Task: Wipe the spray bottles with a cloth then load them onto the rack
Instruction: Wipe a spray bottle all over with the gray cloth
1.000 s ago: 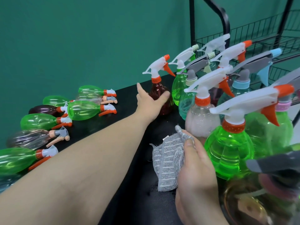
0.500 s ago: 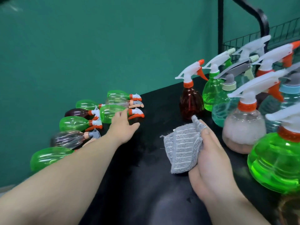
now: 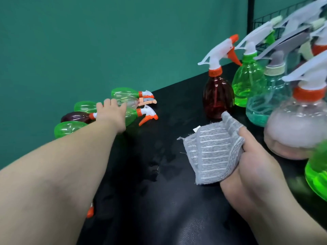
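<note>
My left hand [image 3: 111, 114] reaches far left and lies on a green spray bottle [image 3: 131, 115] that rests on its side on the black table [image 3: 150, 191]; its fingers are partly hidden, so the grasp is unclear. Around it lie more bottles on their sides: green ones [image 3: 123, 92] [image 3: 68, 129] and a dark brown one [image 3: 76, 117]. My right hand [image 3: 254, 167] grips a folded grey striped cloth [image 3: 212, 152]. Upright bottles stand at the right: a red-brown one [image 3: 218, 96], a green one [image 3: 247, 84], a teal one [image 3: 265, 103] and a clear one [image 3: 297, 133].
A black wire rack [image 3: 260, 20] rises at the top right behind the upright bottles. A green wall runs behind the table's far left edge. Another green bottle [image 3: 316, 175] sits blurred at the right edge. Bare tabletop lies between my hands.
My left hand left the red-brown upright bottle and swung left to the lying bottles, now resting on a green one. The view panned left. The right hand kept the cloth.
</note>
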